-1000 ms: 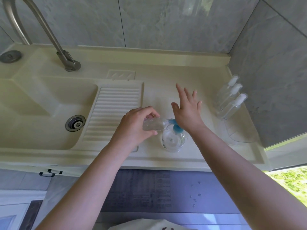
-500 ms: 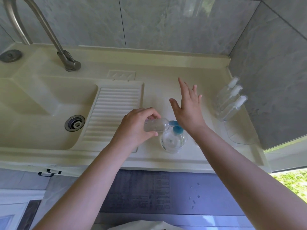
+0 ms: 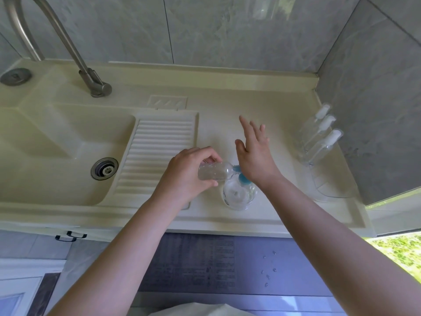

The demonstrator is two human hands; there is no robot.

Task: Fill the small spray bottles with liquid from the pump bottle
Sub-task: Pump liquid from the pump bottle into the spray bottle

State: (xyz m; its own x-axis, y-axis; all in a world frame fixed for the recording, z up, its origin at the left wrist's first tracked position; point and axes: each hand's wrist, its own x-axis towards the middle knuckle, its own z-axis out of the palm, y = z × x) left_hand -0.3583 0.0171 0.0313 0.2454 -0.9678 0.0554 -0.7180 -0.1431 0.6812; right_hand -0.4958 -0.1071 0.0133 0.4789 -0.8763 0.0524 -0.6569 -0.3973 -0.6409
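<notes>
Small bottle (image 3: 215, 174) on its side pinched in my left hand (image 3: 189, 174), mouth at the pump bottle's (image 3: 239, 195) blue nozzle, my right hand (image 3: 255, 153) spread, heel on the pump, three capped bottles (image 3: 319, 137) at the table's (image 3: 227, 106) right end.

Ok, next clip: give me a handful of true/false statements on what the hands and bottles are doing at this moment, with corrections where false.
1. The left hand grips a small clear bottle lying roughly sideways. True.
2. The right hand is closed in a fist. False: its fingers are straight and spread, the heel of the hand over the blue pump head.
3. The pump bottle stands in the sink basin. False: it stands on the counter, right of the ribbed washboard.
4. Three capped spray bottles lean together near the right wall. True.
5. The small bottle's mouth points toward the pump's nozzle. True.
</notes>
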